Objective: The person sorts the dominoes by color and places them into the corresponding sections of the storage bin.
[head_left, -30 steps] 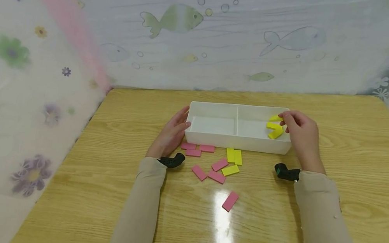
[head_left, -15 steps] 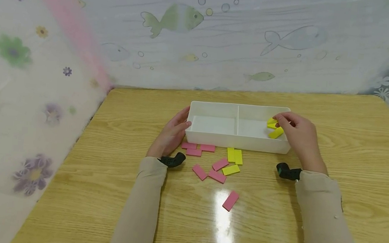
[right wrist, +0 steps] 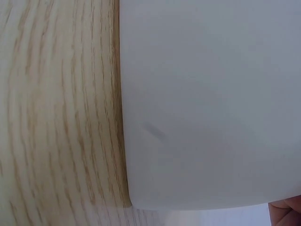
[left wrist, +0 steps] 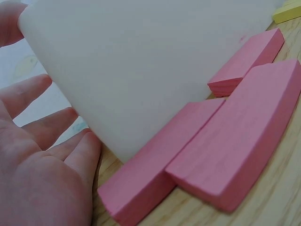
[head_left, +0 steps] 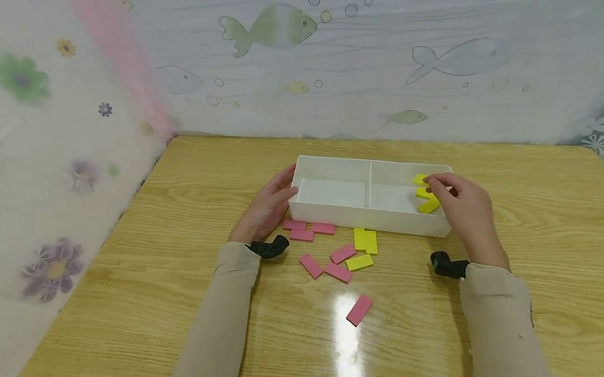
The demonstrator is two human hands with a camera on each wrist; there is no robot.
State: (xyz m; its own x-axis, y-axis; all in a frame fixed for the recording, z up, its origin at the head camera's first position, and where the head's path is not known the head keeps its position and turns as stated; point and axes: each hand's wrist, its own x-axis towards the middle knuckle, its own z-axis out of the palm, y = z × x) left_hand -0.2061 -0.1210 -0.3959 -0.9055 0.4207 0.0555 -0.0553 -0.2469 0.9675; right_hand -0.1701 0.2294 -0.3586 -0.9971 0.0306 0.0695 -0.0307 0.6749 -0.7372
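From the head we look down and forward at the white tray [head_left: 367,219], toward twelve o'clock. Both wrist views press close against that tray's outer wall [left wrist: 141,70] [right wrist: 211,94].

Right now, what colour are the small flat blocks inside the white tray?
Yellow blocks; the head view shows them best.

**No readable text**

No words, labels, brands or numbers legible in any view. White tray [head_left: 367,220], pink blocks [head_left: 322,228] and yellow blocks [head_left: 365,241] in front of the tray: all unmarked. Backdrop behind the tray has only fish and flower prints.
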